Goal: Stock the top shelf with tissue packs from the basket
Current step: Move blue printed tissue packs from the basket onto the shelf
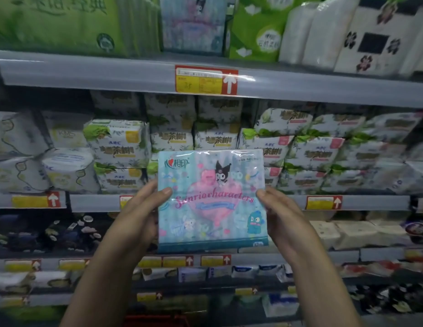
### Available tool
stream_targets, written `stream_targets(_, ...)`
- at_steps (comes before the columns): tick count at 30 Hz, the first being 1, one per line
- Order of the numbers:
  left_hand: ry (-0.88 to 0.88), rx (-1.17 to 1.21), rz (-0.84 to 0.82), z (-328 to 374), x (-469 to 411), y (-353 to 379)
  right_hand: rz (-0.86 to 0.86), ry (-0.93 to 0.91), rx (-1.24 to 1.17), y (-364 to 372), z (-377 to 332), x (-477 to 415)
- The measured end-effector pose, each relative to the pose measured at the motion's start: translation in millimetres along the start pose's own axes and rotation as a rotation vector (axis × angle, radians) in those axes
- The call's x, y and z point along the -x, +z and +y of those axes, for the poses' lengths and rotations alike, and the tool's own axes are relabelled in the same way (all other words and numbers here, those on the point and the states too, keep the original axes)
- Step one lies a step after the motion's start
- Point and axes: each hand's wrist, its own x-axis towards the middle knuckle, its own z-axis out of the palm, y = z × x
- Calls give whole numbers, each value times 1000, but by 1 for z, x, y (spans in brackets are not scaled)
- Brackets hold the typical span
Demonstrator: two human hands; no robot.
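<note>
A light-blue tissue pack (211, 201) with pink cartoon print is held upright in front of the shelves, about level with the second shelf. My left hand (142, 213) grips its left edge, thumb on the front. My right hand (280, 213) grips its right edge the same way. The top shelf (111, 72) runs above, grey-edged, with a matching blue pack (192, 22) standing at its middle. A red basket (156, 320) shows only as a blurred strip at the bottom edge.
On the top shelf, green packs (64, 22) stand left of the blue pack, with a green pack (255, 29) and white packs (347, 36) to its right. A red-yellow price tag (205, 80) hangs on its edge. Lower shelves are packed with white-green packs (118, 142).
</note>
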Motion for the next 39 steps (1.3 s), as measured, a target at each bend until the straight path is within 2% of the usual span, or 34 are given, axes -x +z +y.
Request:
stream_targets(6,52,-23,71,7,8,9,-153,-13,30,-3,-14,-10)
stream_targets(14,118,-31,64,33,10,10,-266,-70,12,12,-24,-16)
stream_targets(28,169,-108,-12,73,-1,1,-251,-112,-22,36,-51,-22)
stream_targets(39,237,-124,-55,115,-6,5,-257,-226,14,57,-80,-19)
